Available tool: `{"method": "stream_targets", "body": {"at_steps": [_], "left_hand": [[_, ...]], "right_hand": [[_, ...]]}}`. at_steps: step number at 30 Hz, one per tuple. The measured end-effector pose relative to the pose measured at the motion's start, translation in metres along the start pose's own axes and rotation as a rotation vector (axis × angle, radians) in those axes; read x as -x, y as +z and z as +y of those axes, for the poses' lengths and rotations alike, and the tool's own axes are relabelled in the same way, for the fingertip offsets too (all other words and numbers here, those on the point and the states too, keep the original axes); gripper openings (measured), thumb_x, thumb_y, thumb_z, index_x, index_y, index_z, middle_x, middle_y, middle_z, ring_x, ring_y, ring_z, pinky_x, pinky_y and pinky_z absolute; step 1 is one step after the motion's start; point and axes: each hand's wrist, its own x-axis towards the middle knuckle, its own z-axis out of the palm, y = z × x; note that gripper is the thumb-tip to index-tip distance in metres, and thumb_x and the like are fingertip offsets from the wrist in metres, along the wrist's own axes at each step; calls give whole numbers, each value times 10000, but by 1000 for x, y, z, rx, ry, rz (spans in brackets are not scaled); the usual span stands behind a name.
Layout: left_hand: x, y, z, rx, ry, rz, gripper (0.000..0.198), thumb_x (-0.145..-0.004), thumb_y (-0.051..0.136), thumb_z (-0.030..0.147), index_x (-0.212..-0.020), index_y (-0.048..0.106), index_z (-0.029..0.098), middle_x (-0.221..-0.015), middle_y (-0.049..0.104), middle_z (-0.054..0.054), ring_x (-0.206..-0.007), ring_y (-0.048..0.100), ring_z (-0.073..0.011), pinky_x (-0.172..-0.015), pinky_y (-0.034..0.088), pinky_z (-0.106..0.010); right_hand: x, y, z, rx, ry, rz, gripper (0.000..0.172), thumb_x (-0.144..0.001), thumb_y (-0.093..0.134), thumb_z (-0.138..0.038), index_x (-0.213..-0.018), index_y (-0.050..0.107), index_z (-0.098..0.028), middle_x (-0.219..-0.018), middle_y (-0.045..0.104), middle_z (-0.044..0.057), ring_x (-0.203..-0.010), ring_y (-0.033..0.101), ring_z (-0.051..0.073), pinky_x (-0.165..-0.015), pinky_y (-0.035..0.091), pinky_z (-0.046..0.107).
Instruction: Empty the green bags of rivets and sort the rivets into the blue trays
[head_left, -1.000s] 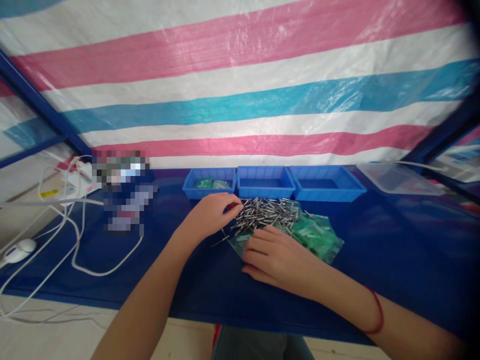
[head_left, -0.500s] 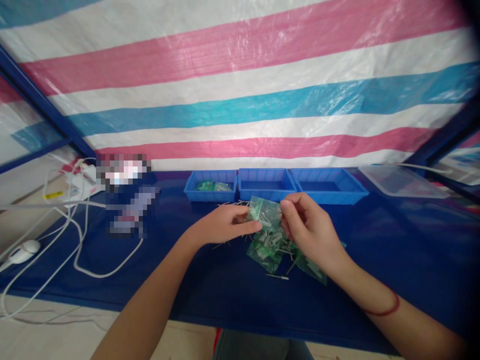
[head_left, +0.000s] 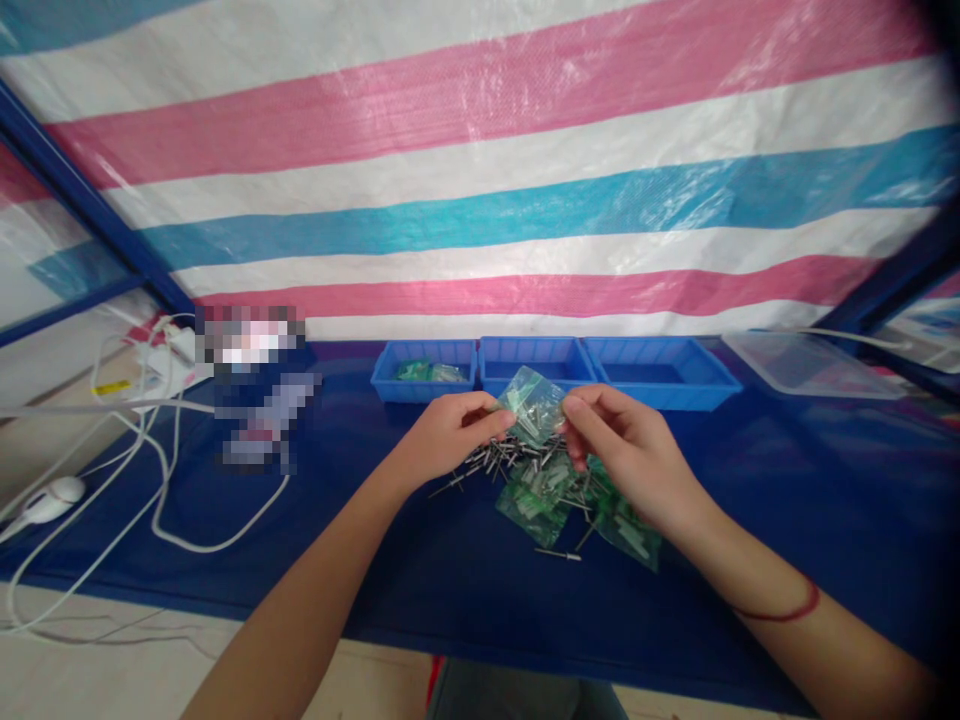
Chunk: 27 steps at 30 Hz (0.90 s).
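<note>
Between both hands hangs a small clear green-tinted plastic bag (head_left: 536,408) with thin metal pieces inside. My left hand (head_left: 457,432) pinches its left corner between thumb and fingers. On the opposite corner, my right hand (head_left: 619,440) is closed in a pinch too. Beneath the bag lies a loose heap of pop rivets (head_left: 491,455) on the blue table. Nearer to me rests a filled green bag (head_left: 532,510), and another green bag (head_left: 630,535) lies partly under my right hand. One single rivet (head_left: 557,554) sits apart at the front.
Three blue bins stand in a row behind the heap: the left bin (head_left: 382,385) holds green bags, beside the middle bin (head_left: 491,375) and right bin (head_left: 667,398). A clear plastic lid (head_left: 802,365) lies at right. White cables (head_left: 161,500) sprawl across the left side.
The held bag has been raised slightly and turned so a corner points up. My left hand now grips its corner, and more of the rivet heap shows below.
</note>
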Motion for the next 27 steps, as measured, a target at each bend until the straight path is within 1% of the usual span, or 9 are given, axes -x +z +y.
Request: {"method": "stream_targets", "body": {"at_steps": [2,5,10,13,16,19,22,24,27], "left_hand": [[0,0,1,28,16,15,320,-887,521,432,-784,622,146,-755,661,-20,-648,566,-118,-627,423,-225],[-1,1,1,42,21,87,294,-895,512,400,-828,638,144,-792,682,-32,-621,556,-105,-627,437,-224],[-4,3,-4,145,-7,209,292,-846,595,394,-951,667,131,-789,706,-45,-593,571,-100,-620,469,-230],[-6,7,-5,225,-23,270,317,-836,611,385,-1017,669,132,-829,726,-64,-613,603,-111,-630,489,-243],[-7,12,-5,292,-39,305,357,-858,571,425,-1021,682,127,-876,731,-85,-657,637,-124,-644,498,-246],[-8,16,-5,307,-46,320,384,-851,576,453,-1004,697,122,-846,728,-77,-680,655,-134,-662,507,-244],[-9,18,-8,293,-26,330,331,-800,653,394,-998,701,133,-854,730,-57,-686,666,-139,-683,525,-248],[-10,18,-11,299,-11,336,292,-776,680,350,-979,701,141,-868,731,-48,-694,672,-140,-696,536,-252],[-10,18,-14,301,1,358,263,-761,697,319,-962,688,148,-851,728,-38,-697,675,-140,-705,542,-254]], "right_hand": [[-1,-3,2,-2,-8,14,327,-841,578,-517,-737,556,-208,-538,510,-36,-459,479,112,-460,403,254],[-2,-6,3,-30,-18,36,290,-838,600,-483,-745,570,-210,-555,517,-37,-461,467,105,-446,388,247],[-3,-6,1,-157,62,55,242,-794,665,-441,-816,641,-201,-657,616,-10,-436,463,86,-405,381,243],[-3,-6,-2,-264,127,72,228,-760,707,-398,-870,679,-200,-782,684,24,-483,519,90,-432,432,241],[-4,-7,-4,-336,166,101,220,-760,702,-380,-872,702,-190,-870,708,56,-581,604,117,-475,481,241],[-5,-7,-5,-335,161,142,231,-767,690,-392,-863,719,-184,-842,711,61,-646,648,145,-492,500,239],[-6,-8,-4,-280,140,148,205,-729,732,-353,-866,728,-201,-730,701,31,-640,655,151,-482,497,228],[-7,-7,-2,-233,111,153,195,-701,754,-318,-865,733,-214,-690,698,16,-624,654,149,-472,495,226],[-8,-7,1,-172,72,187,188,-681,764,-303,-852,744,-228,-752,723,13,-609,649,141,-505,534,254]]}}
